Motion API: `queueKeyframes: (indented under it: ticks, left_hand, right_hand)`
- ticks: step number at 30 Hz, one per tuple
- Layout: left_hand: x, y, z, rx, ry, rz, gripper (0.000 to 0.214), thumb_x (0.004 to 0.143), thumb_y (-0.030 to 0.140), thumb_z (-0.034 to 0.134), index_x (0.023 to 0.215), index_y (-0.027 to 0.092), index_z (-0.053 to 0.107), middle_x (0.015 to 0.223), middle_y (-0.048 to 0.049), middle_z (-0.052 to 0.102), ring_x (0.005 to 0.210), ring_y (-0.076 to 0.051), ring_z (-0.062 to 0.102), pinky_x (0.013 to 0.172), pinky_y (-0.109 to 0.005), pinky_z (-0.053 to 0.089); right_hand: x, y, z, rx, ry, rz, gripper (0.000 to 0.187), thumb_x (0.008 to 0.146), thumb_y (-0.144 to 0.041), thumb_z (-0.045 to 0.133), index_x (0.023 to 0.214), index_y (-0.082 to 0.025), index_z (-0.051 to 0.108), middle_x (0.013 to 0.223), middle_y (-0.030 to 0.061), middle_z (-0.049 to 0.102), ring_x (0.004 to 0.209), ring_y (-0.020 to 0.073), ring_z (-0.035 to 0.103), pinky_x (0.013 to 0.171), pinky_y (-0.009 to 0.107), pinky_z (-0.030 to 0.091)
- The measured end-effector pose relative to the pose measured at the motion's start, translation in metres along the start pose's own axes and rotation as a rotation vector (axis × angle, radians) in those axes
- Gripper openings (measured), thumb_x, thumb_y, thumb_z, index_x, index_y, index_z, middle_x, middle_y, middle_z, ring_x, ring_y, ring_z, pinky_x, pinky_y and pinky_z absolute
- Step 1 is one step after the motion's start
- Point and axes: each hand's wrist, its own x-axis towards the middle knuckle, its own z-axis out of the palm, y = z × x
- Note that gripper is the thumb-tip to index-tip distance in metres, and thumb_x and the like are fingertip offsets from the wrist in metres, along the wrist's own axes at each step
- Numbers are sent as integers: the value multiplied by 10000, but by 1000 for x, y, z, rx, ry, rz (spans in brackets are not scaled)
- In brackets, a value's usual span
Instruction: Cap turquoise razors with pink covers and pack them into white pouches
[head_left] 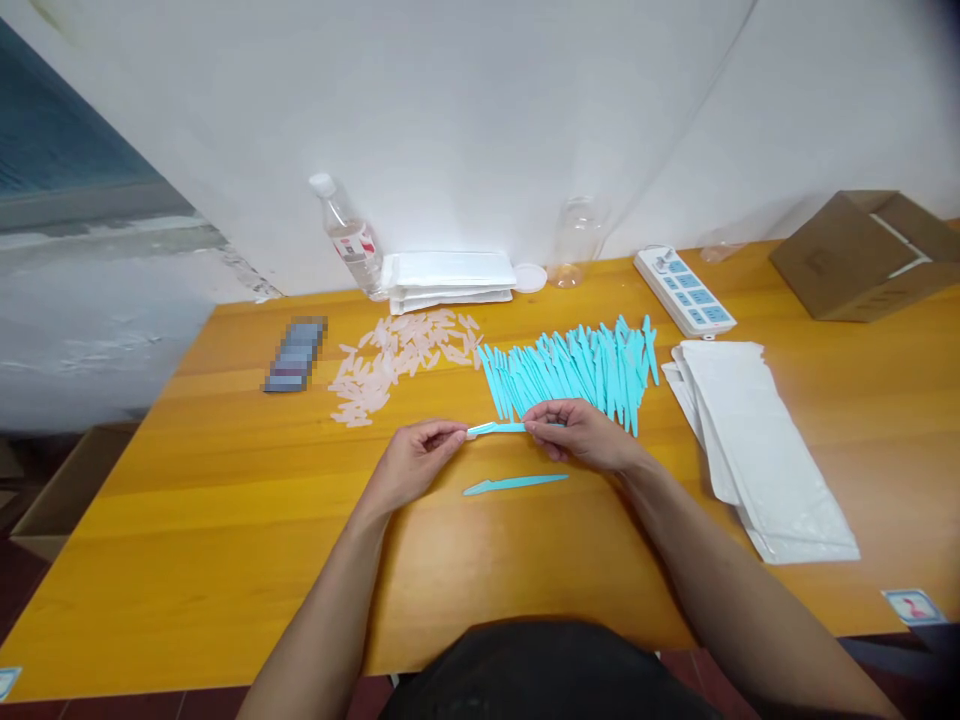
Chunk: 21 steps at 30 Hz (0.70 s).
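Note:
Between my two hands is a turquoise eyebrow razor (510, 428), lying almost level above the table. My right hand (576, 430) is closed round its handle end. At the blade end, my left hand (425, 455) pinches a small translucent cover, its fingertips hiding most of it. A second turquoise razor (516, 484) rests on the table just below my hands. Beyond my right hand spreads a pile of several turquoise razors (577, 365). Loose pale-pink translucent blade covers (405, 350) are scattered beyond my left hand.
At the back stand a plastic bottle (349, 240), a stack of white packets (450, 275) and a clear jar (576, 245). A power strip (686, 292), white bags (765, 450) and a cardboard box (855, 255) are on the right. A blurred-out phone-like object (296, 355) lies left.

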Motion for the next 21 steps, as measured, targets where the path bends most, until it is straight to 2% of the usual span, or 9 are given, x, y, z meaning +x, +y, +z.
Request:
queueKeyframes:
  ticks: [5, 8, 12, 14, 18, 21]
  left_hand:
    - [-2, 1, -10, -38, 77, -28, 455, 832, 574, 689, 1016, 167, 776, 1016, -83, 782, 906, -218, 700, 834, -312, 534]
    - [0, 3, -5, -36, 61, -35, 467, 825, 589, 686, 1007, 168, 776, 1003, -87, 782, 900, -226, 702, 825, -326, 541]
    - [0, 6, 12, -22, 7, 3, 404, 874, 531, 652, 1036, 180, 770, 1015, -77, 778, 904, -217, 700, 816, -316, 538]
    - [-3, 8, 15, 17, -52, 21, 360, 901, 488, 630, 1041, 187, 770, 1001, -68, 775, 868, -200, 692, 772, -292, 527]
    - [-11, 13, 8, 233, -229, 92, 272, 939, 404, 582, 961, 215, 776, 842, -29, 744, 720, -163, 634, 637, -256, 457]
    - [-15, 17, 2, 427, -263, 194, 251, 940, 359, 579, 855, 225, 774, 773, -27, 705, 733, -171, 626, 690, -278, 457]
  right_hand:
    - [-1, 0, -4, 6, 26, -15, 385, 837, -543, 702, 930, -172, 657, 592, -43, 567, 508, 84, 479, 482, 233, 316]
    - [-2, -2, -2, 1, 26, -7, 395, 828, -558, 701, 920, -177, 657, 591, -43, 562, 506, 87, 481, 485, 232, 326]
    - [-4, -7, 4, -60, 8, 29, 414, 822, -574, 686, 928, -174, 671, 558, -49, 543, 494, 95, 475, 488, 237, 344]
    - [-6, -8, 7, -181, 21, 29, 392, 835, -563, 665, 913, -180, 704, 585, -29, 585, 507, 103, 483, 492, 244, 340]
    - [-10, -8, 16, -503, 2, -137, 252, 837, -445, 677, 781, -218, 772, 718, 24, 695, 637, 148, 564, 574, 275, 359]
    - [-13, -9, 23, -521, -6, -167, 189, 771, -375, 740, 656, -225, 755, 693, 37, 702, 682, 178, 597, 626, 291, 373]
